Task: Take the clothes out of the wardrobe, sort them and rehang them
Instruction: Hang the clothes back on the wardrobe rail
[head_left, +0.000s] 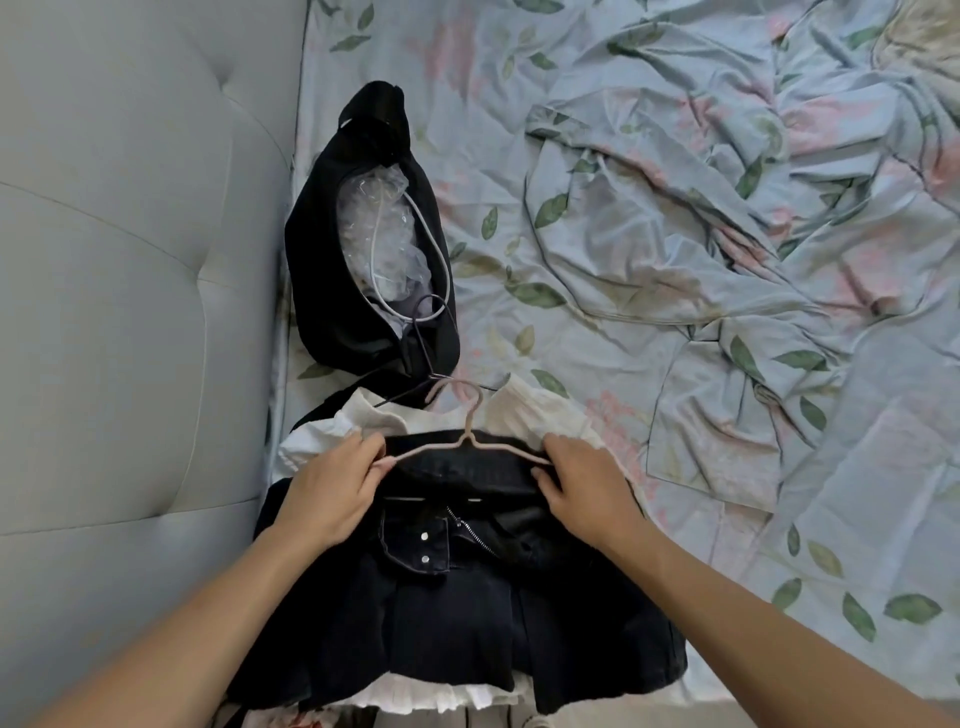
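- Two bare forearms come in from the lower corners of the frame and meet at the middle, above a dark denim skirt (457, 613) spread on the bed.
- Left hand (332, 488), left of centre, has its fingers curled and pinches the left end of a pale pink hanger (470, 441).
- Right hand (582, 483), right of centre, has its fingers bent over the hanger's right end and the skirt's waistband, gripping both.
- Hanger lies across the top of the waistband, its hook pointing toward the upper part of the frame.
- Skirt shows metal snaps and an open zip just below the waistband; a white ruffled hem (415, 696) peeks out under its lower edge.
- White garment (524, 410) lies beneath the skirt's upper edge, showing on either side of the hook.
- Black garment (332, 291) lies above that, centre-left, with crumpled clear plastic (379, 228) and thin hangers (415, 275) on it.
- Floral bedsheet (675, 234), blue with pink flowers and green leaves, fills the right side, rumpled.
- Grey padded headboard (130, 260) fills the left side.
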